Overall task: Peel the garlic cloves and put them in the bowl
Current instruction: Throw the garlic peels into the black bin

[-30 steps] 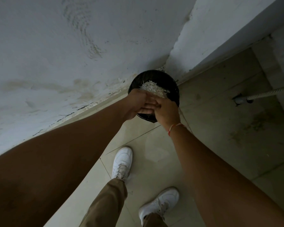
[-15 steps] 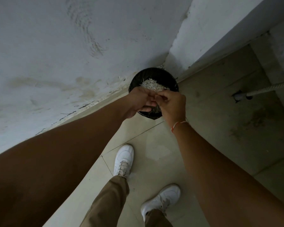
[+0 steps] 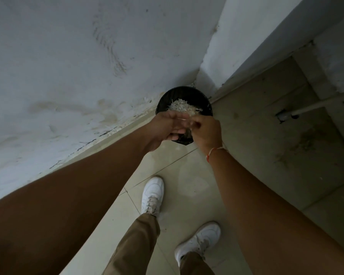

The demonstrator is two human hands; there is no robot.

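Head view, looking down past both outstretched forearms to a tiled floor [image 3: 246,159]. Black bin [image 3: 199,97] stands at far centre, in the corner where the white wall [image 3: 68,66] meets the floor; pale papery garlic skins [image 3: 180,107] heaped inside it. Left hand [image 3: 165,129] and right hand [image 3: 206,131] meet just above the bin's near rim, fingertips touching. Both sets of fingers curled inward, pinching together at something small; motion blur there, cannot tell what is held or whether a clove is among it. No clove or bowl clearly visible. Red thread [image 3: 213,152] on right wrist. Two white shoes [image 3: 153,193] below, tan trousers. Pale hose [image 3: 322,104] runs along far right floor.
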